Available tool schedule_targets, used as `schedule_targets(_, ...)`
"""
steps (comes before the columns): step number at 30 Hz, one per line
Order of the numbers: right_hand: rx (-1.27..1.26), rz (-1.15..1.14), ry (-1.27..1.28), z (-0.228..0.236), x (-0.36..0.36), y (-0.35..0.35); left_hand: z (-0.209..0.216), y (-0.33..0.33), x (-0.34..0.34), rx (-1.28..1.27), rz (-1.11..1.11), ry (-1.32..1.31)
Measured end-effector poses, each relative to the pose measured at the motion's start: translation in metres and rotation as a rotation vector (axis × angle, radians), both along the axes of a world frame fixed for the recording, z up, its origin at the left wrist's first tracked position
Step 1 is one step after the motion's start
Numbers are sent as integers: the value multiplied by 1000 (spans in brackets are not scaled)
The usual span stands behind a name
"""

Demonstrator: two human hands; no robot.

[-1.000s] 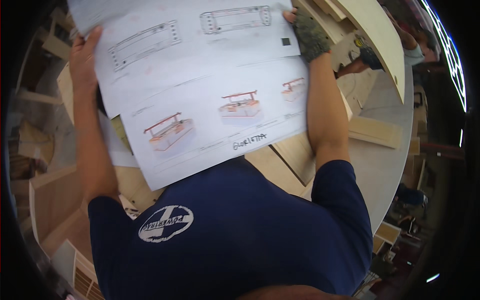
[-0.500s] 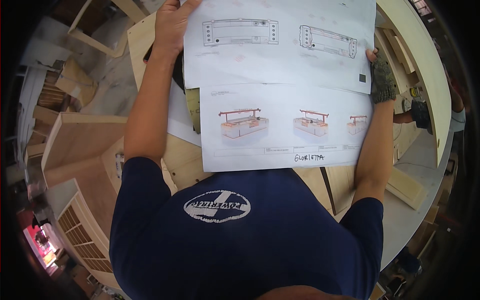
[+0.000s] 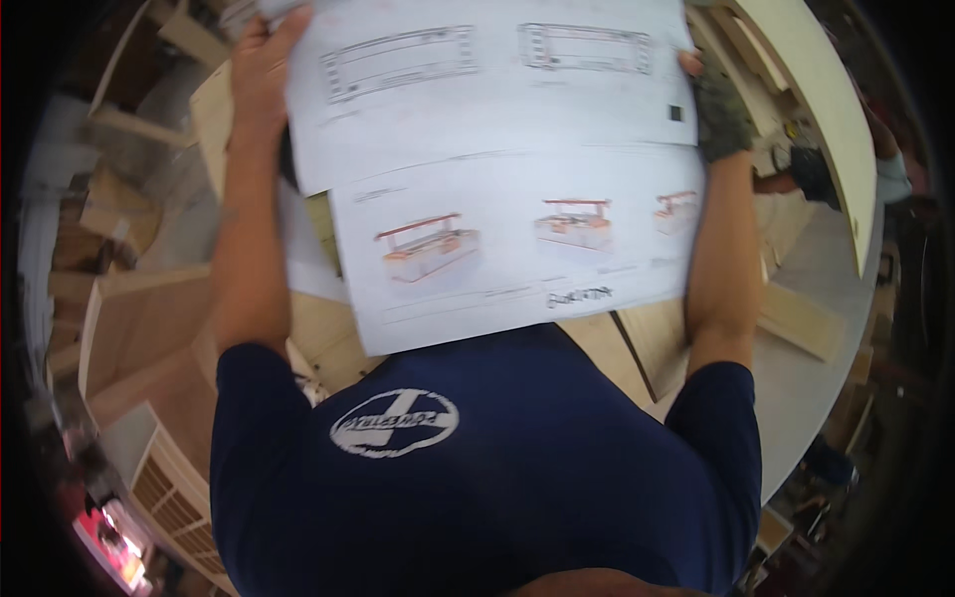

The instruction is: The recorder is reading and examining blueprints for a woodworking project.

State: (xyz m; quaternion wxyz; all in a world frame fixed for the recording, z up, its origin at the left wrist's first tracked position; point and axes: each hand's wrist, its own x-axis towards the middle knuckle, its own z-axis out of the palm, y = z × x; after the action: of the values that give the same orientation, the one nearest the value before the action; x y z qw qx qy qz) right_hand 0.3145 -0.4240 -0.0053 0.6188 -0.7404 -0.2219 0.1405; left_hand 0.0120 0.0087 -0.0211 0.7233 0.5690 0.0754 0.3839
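Observation:
Two large overlapping drawing sheets are spread before me, slightly blurred. The upper sheet (image 3: pixel 487 114) carries line drawings of a long counter-like unit. Below it, the lower sheet (image 3: pixel 517 269) shows several small coloured pictures of a counter with a red overhead frame. My bare left hand (image 3: pixel 264 75) grips the upper sheet's left edge, thumb on top. On the right edge, my gloved right hand (image 3: pixel 721 114) has its thumb on the paper and its other fingers mostly hidden. The lower sheet's bottom edge reaches my dark blue shirt.
Pale wooden boards (image 3: pixel 796 323) lie on the grey table at the right, beside a tall curved-looking panel (image 3: pixel 846 129). An open wooden cabinet (image 3: pixel 144 338) stands at left, near a slatted wooden frame (image 3: pixel 174 488). Another person's arm (image 3: pixel 796 179) shows at far right.
Both hands and the sheets have shifted left in the picture, and the sheets have tilted, their left side lower. Both hands keep hold of the paper.

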Motion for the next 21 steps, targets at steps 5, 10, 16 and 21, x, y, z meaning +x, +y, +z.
schedule_targets(5,-267,-114,-277,45,-63,35,10,-1,-23,37,144,127)
schedule_targets(10,-94,28,46,46,-60,26,11,-7,-12,9,141,183)
schedule_targets(16,244,181,390,42,-57,29,8,-7,-7,67,213,257)
schedule_targets(21,207,99,288,42,-60,29,3,3,-9,94,218,318)
